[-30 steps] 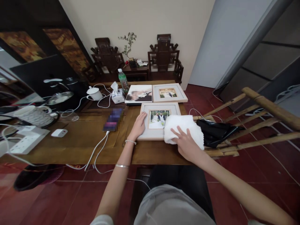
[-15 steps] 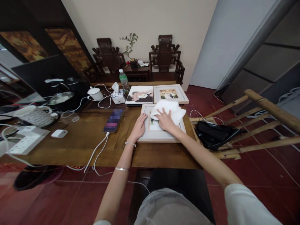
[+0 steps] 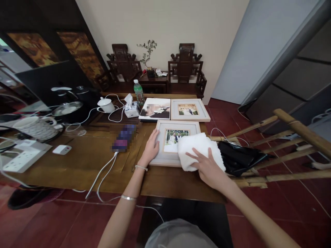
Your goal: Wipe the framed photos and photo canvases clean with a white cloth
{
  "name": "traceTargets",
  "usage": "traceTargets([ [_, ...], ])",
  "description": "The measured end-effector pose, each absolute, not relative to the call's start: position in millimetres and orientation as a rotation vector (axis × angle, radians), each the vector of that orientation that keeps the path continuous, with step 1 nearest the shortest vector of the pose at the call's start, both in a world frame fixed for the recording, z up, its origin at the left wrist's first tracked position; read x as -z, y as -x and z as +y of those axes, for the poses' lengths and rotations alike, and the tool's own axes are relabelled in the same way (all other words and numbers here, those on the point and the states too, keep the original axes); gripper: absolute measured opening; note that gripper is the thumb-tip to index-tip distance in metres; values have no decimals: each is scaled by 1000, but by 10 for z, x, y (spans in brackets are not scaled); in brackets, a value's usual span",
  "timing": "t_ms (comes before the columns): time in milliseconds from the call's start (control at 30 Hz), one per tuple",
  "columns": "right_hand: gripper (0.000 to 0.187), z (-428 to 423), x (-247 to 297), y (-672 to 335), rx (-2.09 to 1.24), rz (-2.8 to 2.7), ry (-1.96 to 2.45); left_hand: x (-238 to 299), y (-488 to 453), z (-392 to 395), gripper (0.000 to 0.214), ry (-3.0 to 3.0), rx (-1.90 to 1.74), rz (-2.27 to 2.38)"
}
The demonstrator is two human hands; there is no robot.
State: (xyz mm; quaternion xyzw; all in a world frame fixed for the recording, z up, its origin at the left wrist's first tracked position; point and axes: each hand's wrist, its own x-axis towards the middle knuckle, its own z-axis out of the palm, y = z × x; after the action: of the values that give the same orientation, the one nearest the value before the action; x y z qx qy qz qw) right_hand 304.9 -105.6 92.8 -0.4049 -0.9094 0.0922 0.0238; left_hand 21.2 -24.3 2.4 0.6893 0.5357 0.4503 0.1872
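A picture frame (image 3: 161, 156) with a pale wooden border and a photo in its middle lies flat near the table's front edge. Along its left edge rests my left hand (image 3: 151, 146), fingers stretched out and holding nothing. My right hand (image 3: 210, 169) has its fingers spread over a white cloth (image 3: 192, 144) and holds it against the frame's lower right corner. The cloth hides that corner and part of the photo. Behind lie a second framed photo (image 3: 204, 113) on the right and a photo panel (image 3: 165, 103) on the left.
A phone (image 3: 124, 137) with a white cable lies left of the frame. Farther back stand a tissue box (image 3: 131, 109), a green-labelled bottle (image 3: 138, 92) and a lidded white cup (image 3: 106, 105). A power strip (image 3: 23, 160) sits far left. Right of the table is a bamboo chair (image 3: 281, 151) bearing a black bag (image 3: 239, 156).
My right hand has moved the cloth from the frame's upper middle down to its lower right corner, uncovering the photo. My left hand stays at the left edge.
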Motion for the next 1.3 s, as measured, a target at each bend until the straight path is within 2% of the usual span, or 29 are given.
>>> traceTargets([
  [133,56,-1136,-643,-3116,-160,-2703,1198,-63,-219,-302,60,-1463,-1341,1589],
  [367,47,-1160,-495,-3138,-139,-2524,1065,-264,-193,-731,59,-897,-1056,1375],
  [533,37,-1150,-470,-3255,-213,-2444,909,-319,-258,-1032,57,-763,-1208,1373],
  [700,30,-1238,-416,-3503,-357,-2150,837,-412,-160,-1292,49,-569,-1283,1423],
  [900,32,-1459,-327,-3614,-419,-2092,916,-697,196,-1464,17,-403,-1372,1536],
  [1033,37,-1492,-446,-3441,-669,-2282,963,-924,277,-1403,17,-411,-1493,1512],
  [1100,32,-1452,-556,-3362,-912,-2209,966,-1004,249,-1335,19,-409,-1513,1489],
  [1200,29,-1329,-728,-3312,-1290,-1672,927,-1079,129,-1206,15,-423,-1513,1441],
  [1300,46,-1175,-883,-3312,-1484,-1083,826,-1120,-63,-1048,15,-492,-1481,1356],
])
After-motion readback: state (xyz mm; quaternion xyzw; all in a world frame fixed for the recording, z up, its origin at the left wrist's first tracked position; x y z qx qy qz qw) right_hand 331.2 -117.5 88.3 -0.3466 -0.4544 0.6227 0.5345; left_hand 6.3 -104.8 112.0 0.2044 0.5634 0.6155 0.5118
